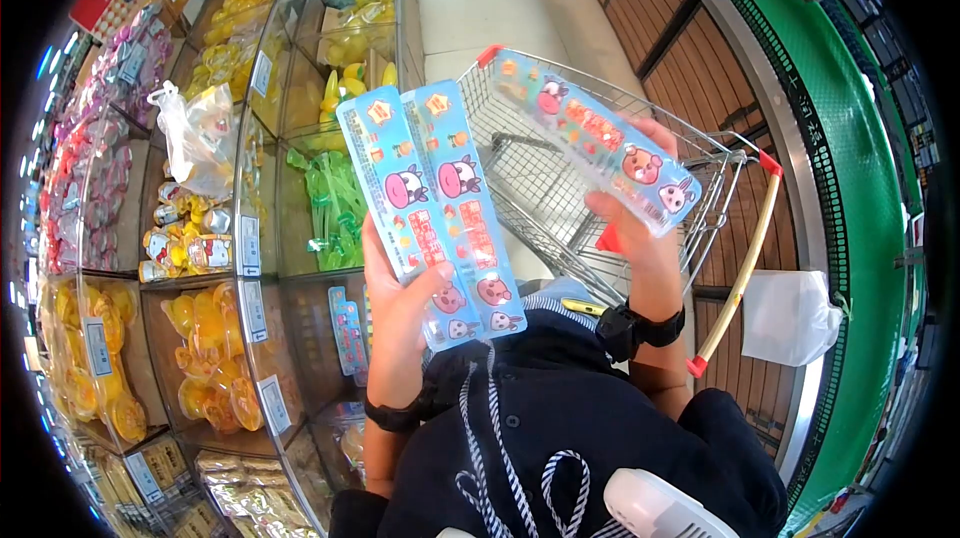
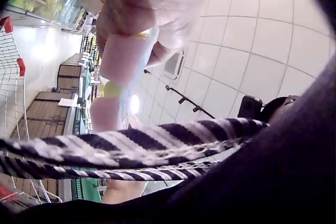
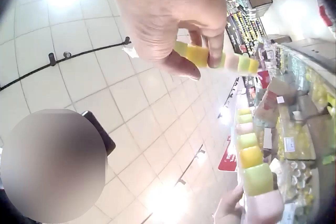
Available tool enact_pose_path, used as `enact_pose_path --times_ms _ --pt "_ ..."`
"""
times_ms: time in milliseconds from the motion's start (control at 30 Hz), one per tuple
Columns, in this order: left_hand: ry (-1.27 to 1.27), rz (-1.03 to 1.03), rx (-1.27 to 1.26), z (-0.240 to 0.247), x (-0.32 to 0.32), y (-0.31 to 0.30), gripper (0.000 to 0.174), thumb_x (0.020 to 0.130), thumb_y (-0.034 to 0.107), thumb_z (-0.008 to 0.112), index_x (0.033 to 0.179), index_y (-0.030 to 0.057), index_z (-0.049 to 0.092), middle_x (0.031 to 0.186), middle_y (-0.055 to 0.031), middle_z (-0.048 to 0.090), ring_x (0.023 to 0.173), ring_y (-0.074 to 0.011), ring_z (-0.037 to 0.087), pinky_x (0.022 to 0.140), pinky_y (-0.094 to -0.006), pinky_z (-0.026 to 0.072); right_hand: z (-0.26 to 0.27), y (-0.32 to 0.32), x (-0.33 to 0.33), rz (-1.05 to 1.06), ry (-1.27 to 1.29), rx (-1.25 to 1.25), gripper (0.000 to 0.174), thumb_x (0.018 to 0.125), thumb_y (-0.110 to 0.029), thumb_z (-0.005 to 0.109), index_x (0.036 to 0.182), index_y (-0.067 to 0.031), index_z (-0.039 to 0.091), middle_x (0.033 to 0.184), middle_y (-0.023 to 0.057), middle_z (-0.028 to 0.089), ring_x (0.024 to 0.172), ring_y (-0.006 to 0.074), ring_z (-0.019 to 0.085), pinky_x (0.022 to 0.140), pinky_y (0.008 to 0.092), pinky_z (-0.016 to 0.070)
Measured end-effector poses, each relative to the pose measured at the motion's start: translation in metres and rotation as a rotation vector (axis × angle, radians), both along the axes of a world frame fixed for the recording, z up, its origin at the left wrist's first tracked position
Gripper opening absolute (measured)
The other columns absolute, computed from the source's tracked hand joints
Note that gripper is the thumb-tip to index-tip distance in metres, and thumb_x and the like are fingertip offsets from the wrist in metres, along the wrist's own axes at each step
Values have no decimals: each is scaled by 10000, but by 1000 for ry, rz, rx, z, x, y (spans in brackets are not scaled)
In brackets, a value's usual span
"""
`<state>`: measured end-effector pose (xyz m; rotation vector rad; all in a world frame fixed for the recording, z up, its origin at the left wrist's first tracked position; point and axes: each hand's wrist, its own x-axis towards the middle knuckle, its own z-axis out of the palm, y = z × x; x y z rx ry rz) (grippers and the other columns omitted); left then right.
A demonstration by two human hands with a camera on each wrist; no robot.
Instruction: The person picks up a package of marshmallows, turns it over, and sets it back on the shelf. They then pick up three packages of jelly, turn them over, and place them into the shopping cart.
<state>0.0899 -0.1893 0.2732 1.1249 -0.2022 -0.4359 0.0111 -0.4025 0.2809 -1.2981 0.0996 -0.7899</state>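
Observation:
My left hand grips two strips of jelly cups side by side, a left strip and a right strip, thumb across their blue cartoon-printed lids. A third matching strip slants over the shopping cart, pinched by my right hand near its lower end. From below, the left wrist view shows the left hand above pink and yellow cups. In the right wrist view the right hand has thumb and fingers on a row of green, yellow and pink cups.
A wire shopping cart with a yellow handle stands ahead. Shelf bins on the left hold bagged yellow sweets and green packs. A similar blue strip sits among them. One plastic bag hangs there, another at right.

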Motion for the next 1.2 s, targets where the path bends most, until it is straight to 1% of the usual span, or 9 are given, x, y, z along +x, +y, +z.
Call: enact_pose_path --times_ms 67,100,233,400,733,800,933,1033,1200 --pt "23 -10 -22 1 -1 -1 764 624 -60 608 1284 35 234 1137 -118 465 1028 -204 514 860 -339 437 -3 7 1 108 -106 38 688 574 113 680 1161 -59 365 1175 101 447 1120 221 447 906 361 430" --pt "26 -15 -2 3 0 -2 763 625 -60 607 1284 36 234 1135 -117 466 1025 -204 516 860 -338 437 0 16 2 131 -97 75 513 668 -9 683 1096 -33 402 1176 101 390 1079 177 460 863 289 418" --pt "18 4 8 5 -1 -5 764 627 -55 608 1284 39 230 1140 -113 460 1024 -201 512 860 -333 437 -9 29 12 399 -48 192 223 751 -111 615 883 -17 461 1133 95 403 1000 138 475 811 247 406" --pt "-85 27 72 3 -5 -6 786 620 -33 624 1290 39 221 1166 -104 433 1050 -191 487 861 -330 438 -21 29 17 441 10 471 183 767 -140 564 686 -52 426 1015 71 464 907 96 483 773 225 407" --pt "-77 45 26 4 -7 -8 798 628 -27 635 1298 34 207 1175 -106 424 1066 -193 474 869 -331 431 0 29 6 347 172 221 684 662 -63 651 1246 -9 299 1145 103 439 1078 161 437 923 303 350" --pt "-102 71 9 1 -6 -8 798 630 -33 639 1298 35 207 1176 -106 423 1069 -192 472 870 -331 429 -3 35 9 378 165 165 680 672 -63 647 1255 3 305 1156 99 437 1068 152 443 915 292 355" --pt "-105 95 -13 2 -6 -7 796 638 -53 637 1300 35 204 1184 -102 418 1077 -190 466 877 -328 423 -3 39 7 415 231 210 618 702 -6 608 1250 13 324 1150 76 441 894 85 505 673 190 430" --pt "-107 114 -44 -1 -5 -6 796 646 -60 632 1304 36 194 1192 -103 410 1083 -190 462 882 -326 419 6 42 3 444 287 275 604 710 8 598 1250 4 327 1130 71 449 758 51 504 532 167 390" --pt "-97 120 -53 -2 -5 -4 804 651 -63 628 1310 40 180 1204 -106 398 1089 -190 457 884 -327 417 2 45 4 404 297 247 592 719 11 593 1248 -15 328 1091 65 468 679 38 478 486 168 358"
